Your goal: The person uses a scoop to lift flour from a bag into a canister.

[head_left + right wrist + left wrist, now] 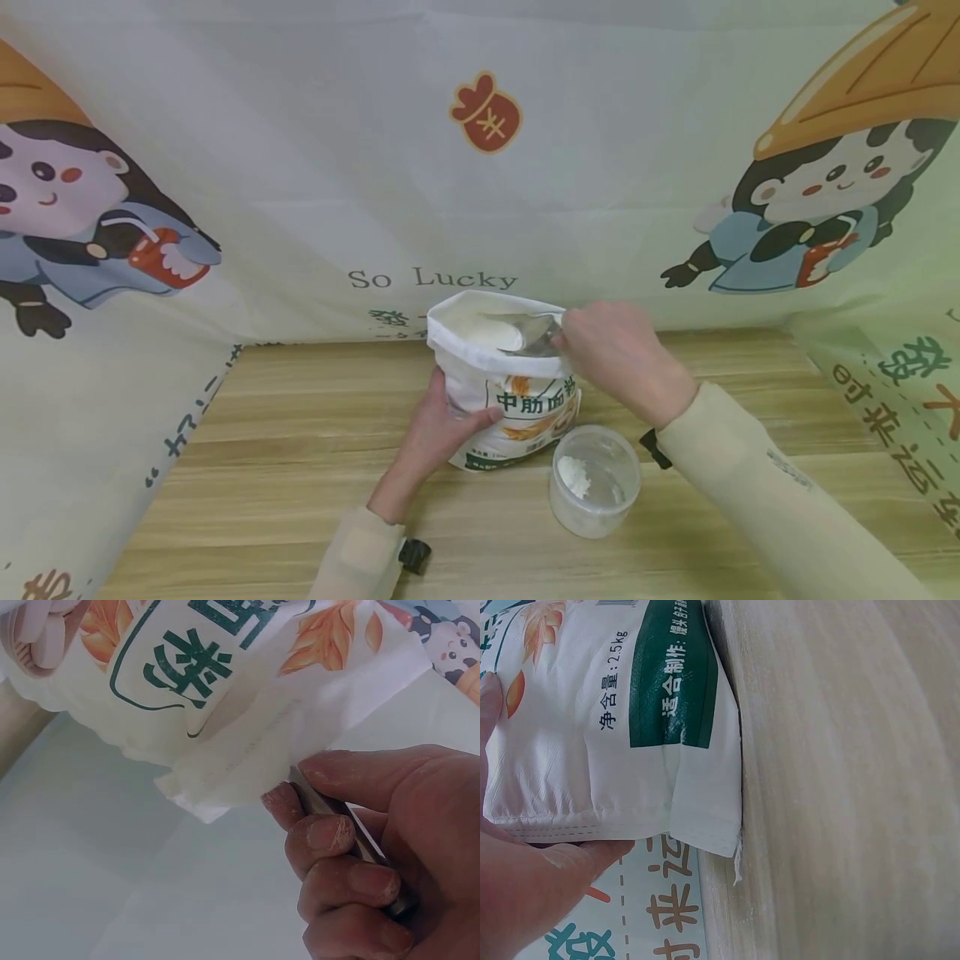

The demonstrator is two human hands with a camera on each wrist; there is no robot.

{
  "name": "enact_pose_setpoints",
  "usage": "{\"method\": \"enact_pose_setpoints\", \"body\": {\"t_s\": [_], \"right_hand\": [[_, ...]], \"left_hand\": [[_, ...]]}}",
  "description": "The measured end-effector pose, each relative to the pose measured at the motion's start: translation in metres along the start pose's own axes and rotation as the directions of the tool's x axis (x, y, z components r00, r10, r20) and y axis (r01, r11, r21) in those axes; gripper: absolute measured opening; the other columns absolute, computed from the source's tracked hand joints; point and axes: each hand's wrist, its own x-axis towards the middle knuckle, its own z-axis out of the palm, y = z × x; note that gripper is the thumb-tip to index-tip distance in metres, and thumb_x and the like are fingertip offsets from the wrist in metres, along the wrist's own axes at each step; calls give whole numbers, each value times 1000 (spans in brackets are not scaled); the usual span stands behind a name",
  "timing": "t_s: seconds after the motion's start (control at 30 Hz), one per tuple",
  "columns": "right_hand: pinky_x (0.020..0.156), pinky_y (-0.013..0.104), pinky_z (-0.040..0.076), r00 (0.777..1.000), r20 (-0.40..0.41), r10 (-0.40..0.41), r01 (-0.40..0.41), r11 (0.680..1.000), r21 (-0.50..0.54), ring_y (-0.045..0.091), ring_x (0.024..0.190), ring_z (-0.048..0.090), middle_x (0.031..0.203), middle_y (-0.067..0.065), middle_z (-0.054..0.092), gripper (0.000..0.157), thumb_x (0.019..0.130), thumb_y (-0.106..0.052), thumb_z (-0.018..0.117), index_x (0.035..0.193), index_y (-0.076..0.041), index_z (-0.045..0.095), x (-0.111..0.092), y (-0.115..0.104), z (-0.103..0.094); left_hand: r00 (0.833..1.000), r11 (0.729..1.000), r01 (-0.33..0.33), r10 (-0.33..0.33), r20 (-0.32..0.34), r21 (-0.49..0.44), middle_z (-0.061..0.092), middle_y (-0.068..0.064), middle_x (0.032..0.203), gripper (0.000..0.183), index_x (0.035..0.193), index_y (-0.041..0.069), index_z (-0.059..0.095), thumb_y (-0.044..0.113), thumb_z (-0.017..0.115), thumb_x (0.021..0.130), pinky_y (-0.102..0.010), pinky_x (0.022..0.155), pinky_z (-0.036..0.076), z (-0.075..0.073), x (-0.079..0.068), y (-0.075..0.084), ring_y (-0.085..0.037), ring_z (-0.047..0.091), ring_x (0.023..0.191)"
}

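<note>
A white flour bag (468, 383) stands upright with its top folded open and white flour (487, 333) inside. My left hand (444, 418) grips its lower left side, thumb across the printed front and fingers round behind. In the left wrist view the same hand (540, 889) is at the bag's stitched end. My right hand (611, 346) is at the right of the bag's mouth, holding a metal scoop (536, 332) whose bowl sits inside at the flour. The right wrist view shows fingers dusted with flour curled round the scoop's handle (360, 844).
A clear plastic tub (626, 500) with a small heap of flour (574, 477) stands right of the bag, below my right forearm. Everything rests on a wood-grain table (300, 467). A printed cloth (337, 167) rises behind the bag and along both sides.
</note>
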Motion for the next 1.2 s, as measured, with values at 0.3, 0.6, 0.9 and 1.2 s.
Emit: {"method": "enact_pose_setpoints", "body": {"t_s": [0.3,0.6,0.9,1.2], "right_hand": [[40,21,29,1000,17,5,-6,999,34,11,48,37,55,-2,43,27,100,-22,68,79,-5,69,7,1,8],[40,21,29,998,50,24,-27,998,62,11,50,39,57,-2,45,28,102,-26,68,84,-4,73,12,1,14],[39,21,28,998,60,25,-29,997,65,11,49,37,56,-2,44,31,102,-29,67,80,-7,72,14,-1,20],[40,21,30,998,53,24,-27,998,50,11,50,38,57,-2,45,29,102,-29,68,83,-7,72,19,-3,26]], "left_hand": [[1000,1000,5,-6,-4,-10,60,-18,139,106,160,14,25,26,91,79,-60,112,43,0,0,-1,-38,57,128],[1000,1000,-1,1,-6,-10,60,-18,138,105,159,13,25,24,91,79,-59,111,44,0,0,-1,-37,58,127],[1000,1000,4,-4,-12,2,62,-17,133,101,157,11,29,25,91,79,-58,109,46,0,-1,0,-37,60,123],[1000,1000,14,-14,-14,7,62,-17,133,100,156,10,30,26,91,79,-58,108,47,1,-1,0,-37,60,123]]}}
